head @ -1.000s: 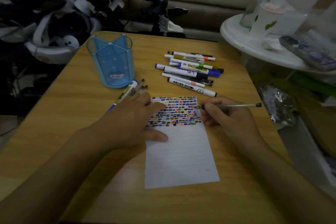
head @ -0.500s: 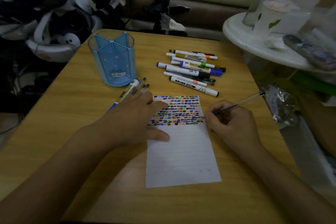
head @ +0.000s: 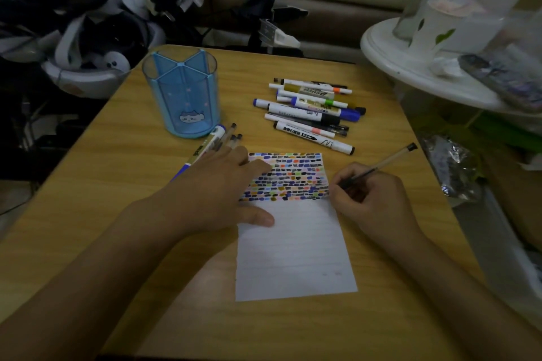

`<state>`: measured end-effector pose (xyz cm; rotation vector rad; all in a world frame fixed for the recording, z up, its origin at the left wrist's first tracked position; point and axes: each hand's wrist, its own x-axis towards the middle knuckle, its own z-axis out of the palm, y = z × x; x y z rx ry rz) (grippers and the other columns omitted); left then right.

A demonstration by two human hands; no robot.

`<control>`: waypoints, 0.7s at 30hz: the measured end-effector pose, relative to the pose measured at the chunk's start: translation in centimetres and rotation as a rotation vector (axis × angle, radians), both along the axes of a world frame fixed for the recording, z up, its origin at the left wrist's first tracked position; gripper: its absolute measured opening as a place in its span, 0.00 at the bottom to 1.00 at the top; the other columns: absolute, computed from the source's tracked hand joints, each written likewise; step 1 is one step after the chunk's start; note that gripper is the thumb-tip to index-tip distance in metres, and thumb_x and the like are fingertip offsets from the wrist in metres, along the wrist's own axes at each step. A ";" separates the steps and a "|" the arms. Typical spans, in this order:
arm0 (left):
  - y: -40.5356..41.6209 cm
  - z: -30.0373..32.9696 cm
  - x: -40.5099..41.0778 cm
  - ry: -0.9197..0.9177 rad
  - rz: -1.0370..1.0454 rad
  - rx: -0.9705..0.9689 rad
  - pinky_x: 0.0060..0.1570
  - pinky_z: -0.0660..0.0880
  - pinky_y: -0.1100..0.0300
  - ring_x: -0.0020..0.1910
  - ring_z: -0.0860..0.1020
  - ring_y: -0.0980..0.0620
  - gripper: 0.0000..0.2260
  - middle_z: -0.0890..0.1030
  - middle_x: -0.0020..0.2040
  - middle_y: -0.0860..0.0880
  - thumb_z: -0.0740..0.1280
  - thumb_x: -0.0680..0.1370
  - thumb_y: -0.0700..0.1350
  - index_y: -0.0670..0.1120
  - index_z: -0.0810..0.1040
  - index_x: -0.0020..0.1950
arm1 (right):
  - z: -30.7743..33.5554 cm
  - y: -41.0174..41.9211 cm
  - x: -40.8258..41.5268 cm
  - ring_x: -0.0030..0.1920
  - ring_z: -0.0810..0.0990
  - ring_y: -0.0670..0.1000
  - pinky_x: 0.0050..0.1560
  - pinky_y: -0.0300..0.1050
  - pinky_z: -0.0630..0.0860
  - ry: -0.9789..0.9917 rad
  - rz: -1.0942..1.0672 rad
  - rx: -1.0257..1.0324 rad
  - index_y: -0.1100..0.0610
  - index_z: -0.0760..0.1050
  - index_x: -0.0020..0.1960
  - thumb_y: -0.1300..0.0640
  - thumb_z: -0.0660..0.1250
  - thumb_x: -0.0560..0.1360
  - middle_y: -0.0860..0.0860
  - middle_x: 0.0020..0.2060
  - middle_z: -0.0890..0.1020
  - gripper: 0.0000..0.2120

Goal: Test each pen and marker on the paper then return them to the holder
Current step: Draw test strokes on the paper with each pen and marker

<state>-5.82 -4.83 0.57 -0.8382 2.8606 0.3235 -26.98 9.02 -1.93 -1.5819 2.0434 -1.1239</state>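
Observation:
A lined white paper [head: 293, 249] lies on the wooden table [head: 117, 214], its upper part filled with rows of coloured test marks. My right hand [head: 372, 202] grips a clear-barrelled black pen [head: 381, 163] in writing pose, tip at the paper's right edge by the lowest row of marks. My left hand [head: 217, 190] rests flat, fingers spread, on the paper's left side. A blue translucent holder [head: 183, 97] with a cat picture stands empty at the back left. A pile of several markers [head: 311, 110] lies behind the paper. A few pens [head: 217, 139] lie beside the holder, partly under my left fingers.
A white round side table [head: 410, 67] with cups and a remote stands at the right. Crumpled foil wrapping [head: 451, 167] sits off the table's right edge. Dark equipment and straps [head: 88, 23] are heaped behind the table at the left.
My right hand turned the pen from lying level to a slanted writing grip and lowered its tip to the paper's right edge. The left hand has stayed put.

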 end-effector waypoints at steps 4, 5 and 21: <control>0.0 0.0 0.1 0.006 0.000 0.001 0.52 0.63 0.60 0.62 0.66 0.55 0.41 0.66 0.66 0.54 0.61 0.69 0.74 0.60 0.56 0.77 | -0.1 -0.1 -0.1 0.41 0.80 0.40 0.37 0.29 0.75 0.023 -0.022 0.009 0.45 0.78 0.42 0.60 0.72 0.73 0.43 0.36 0.82 0.10; 0.0 0.0 0.1 0.006 -0.001 -0.001 0.52 0.63 0.60 0.62 0.66 0.54 0.41 0.66 0.66 0.54 0.61 0.69 0.74 0.60 0.56 0.77 | -0.1 -0.1 -0.1 0.42 0.80 0.40 0.38 0.29 0.75 0.024 -0.027 0.008 0.45 0.78 0.42 0.60 0.72 0.74 0.43 0.36 0.82 0.10; -0.1 -0.1 0.0 -0.013 -0.004 -0.004 0.54 0.64 0.60 0.62 0.66 0.55 0.40 0.65 0.67 0.54 0.60 0.70 0.74 0.60 0.54 0.78 | -0.3 0.0 -0.2 0.41 0.80 0.41 0.37 0.30 0.76 0.020 -0.004 0.000 0.46 0.78 0.42 0.61 0.72 0.73 0.43 0.35 0.82 0.10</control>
